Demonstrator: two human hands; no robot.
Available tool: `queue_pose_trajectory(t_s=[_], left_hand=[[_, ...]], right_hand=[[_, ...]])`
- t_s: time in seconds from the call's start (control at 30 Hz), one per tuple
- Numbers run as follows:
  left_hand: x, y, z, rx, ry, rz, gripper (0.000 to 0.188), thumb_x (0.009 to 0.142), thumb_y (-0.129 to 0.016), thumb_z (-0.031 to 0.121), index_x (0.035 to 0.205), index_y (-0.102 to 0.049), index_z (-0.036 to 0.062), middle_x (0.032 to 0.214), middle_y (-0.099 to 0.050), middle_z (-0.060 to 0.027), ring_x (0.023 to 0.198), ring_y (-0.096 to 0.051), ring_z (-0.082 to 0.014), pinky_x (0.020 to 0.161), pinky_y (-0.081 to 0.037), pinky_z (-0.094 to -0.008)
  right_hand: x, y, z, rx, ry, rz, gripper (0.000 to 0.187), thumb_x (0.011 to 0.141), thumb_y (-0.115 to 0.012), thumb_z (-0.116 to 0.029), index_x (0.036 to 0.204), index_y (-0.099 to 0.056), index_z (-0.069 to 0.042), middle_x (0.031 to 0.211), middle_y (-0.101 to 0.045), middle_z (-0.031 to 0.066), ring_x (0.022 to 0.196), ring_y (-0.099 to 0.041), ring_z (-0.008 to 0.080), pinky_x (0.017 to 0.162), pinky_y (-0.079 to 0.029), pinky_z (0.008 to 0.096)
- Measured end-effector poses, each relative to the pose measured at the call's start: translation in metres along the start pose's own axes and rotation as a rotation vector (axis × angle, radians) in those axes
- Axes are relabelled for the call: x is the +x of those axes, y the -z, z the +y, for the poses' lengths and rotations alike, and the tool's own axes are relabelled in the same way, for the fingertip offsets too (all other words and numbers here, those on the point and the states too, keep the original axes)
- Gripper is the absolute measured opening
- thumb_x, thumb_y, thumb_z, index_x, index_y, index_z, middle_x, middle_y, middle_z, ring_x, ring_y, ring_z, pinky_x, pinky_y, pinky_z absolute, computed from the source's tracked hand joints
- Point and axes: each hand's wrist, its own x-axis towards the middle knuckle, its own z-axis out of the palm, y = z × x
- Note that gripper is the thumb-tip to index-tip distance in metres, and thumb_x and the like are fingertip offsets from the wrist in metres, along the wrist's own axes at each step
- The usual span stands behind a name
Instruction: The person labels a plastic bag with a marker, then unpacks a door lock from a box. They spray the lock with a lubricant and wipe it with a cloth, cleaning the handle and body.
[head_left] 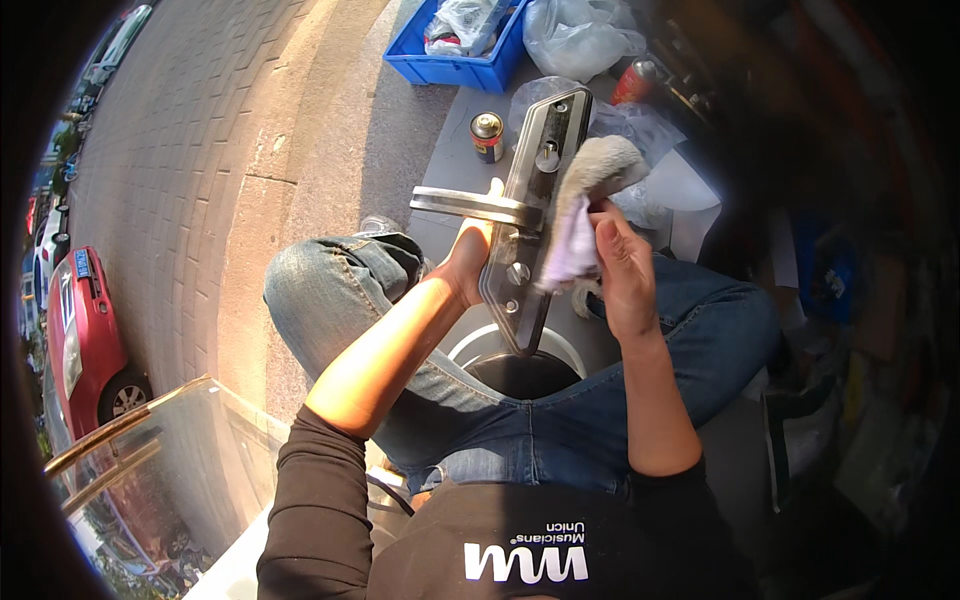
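Observation:
A long door handle plate (pixel 530 190), black with silver edges and pointed ends, stands tilted in front of my lap. Its lever (pixel 470 204) sticks out to the left, and a keyhole cylinder shows near the upper end. My left hand (pixel 466 258) grips the plate by its left side, under the lever; part of the fingers is hidden behind it. A whitish, fluffy cloth (pixel 580 225) is bunched in my right hand (pixel 625 270), against or just beside the plate's right edge. Whether the cloth touches the plate I cannot tell.
Beyond the plate stands a small can (pixel 487 136) on a grey surface. Farther off are a blue crate (pixel 450 70) with bags inside, clear plastic bags (pixel 575 40) and a red can (pixel 635 80). A glass panel (pixel 200 460) rises at the left, with a parked red car (pixel 90 340) beyond.

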Motion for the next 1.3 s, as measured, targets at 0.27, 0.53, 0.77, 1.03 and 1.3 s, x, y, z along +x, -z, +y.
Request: queue_pose_trajectory(t_s=[0.27, 0.53, 0.77, 1.03, 1.3], left_hand=[[-0.003, -0.013, -0.028, 0.380, 0.031, 0.458, 0.077, 0.083, -0.023, 0.071, 0.116, -0.052, 0.0077, 0.099, -0.061, -0.0130, 0.079, -0.063, -0.0218, 0.070, -0.054, -0.0362], [-0.016, 0.015, -0.062, -0.156, 0.191, 0.021, 0.086, 0.079, -0.025, 0.075, 0.125, -0.042, 0.0035, 0.105, -0.054, -0.0248, 0.087, -0.058, -0.0359, 0.076, -0.051, -0.0491], [-0.029, 0.021, -0.056, -0.115, 0.226, 0.253, 0.087, 0.078, -0.030, 0.075, 0.126, -0.042, 0.0026, 0.099, -0.057, -0.0261, 0.080, -0.060, -0.0391, 0.076, -0.050, -0.0525], [-0.036, 0.002, -0.076, -0.182, 0.275, 0.078, 0.088, 0.077, -0.024, 0.077, 0.125, -0.043, 0.0048, 0.100, -0.056, -0.0219, 0.086, -0.058, -0.0319, 0.075, -0.051, -0.0450], [-0.040, 0.011, -0.066, -0.250, 0.305, 0.200, 0.087, 0.080, -0.027, 0.074, 0.126, -0.042, 0.0012, 0.099, -0.054, -0.0265, 0.084, -0.058, -0.0374, 0.074, -0.049, -0.0508]], right_hand=[[-0.006, -0.003, 0.035, 0.318, -0.231, 0.256, 0.020, 0.080, -0.056, 0.002, 0.100, -0.053, -0.001, 0.091, -0.061, 0.0052, 0.079, -0.059, 0.0114, 0.073, -0.048, 0.0249], [0.044, 0.022, 0.038, 0.116, -0.101, 0.401, 0.022, 0.090, -0.053, -0.020, 0.100, -0.060, -0.001, 0.088, -0.062, 0.0050, 0.077, -0.059, 0.0113, 0.067, -0.047, 0.0259], [-0.020, -0.014, 0.034, 0.135, -0.400, 0.303, 0.026, 0.083, -0.061, -0.008, 0.108, -0.055, 0.000, 0.098, -0.061, 0.0051, 0.082, -0.059, 0.0100, 0.067, -0.049, 0.0230], [0.055, 0.047, 0.037, 0.216, -0.188, 0.430, 0.019, 0.087, -0.056, -0.009, 0.102, -0.057, 0.003, 0.095, -0.062, 0.0079, 0.079, -0.061, 0.0148, 0.072, -0.050, 0.0274], [-0.009, 0.001, 0.043, 0.288, -0.322, 0.414, 0.027, 0.089, -0.053, -0.014, 0.112, -0.053, 0.000, 0.106, -0.059, 0.0065, 0.089, -0.058, 0.0135, 0.073, -0.048, 0.0247]])
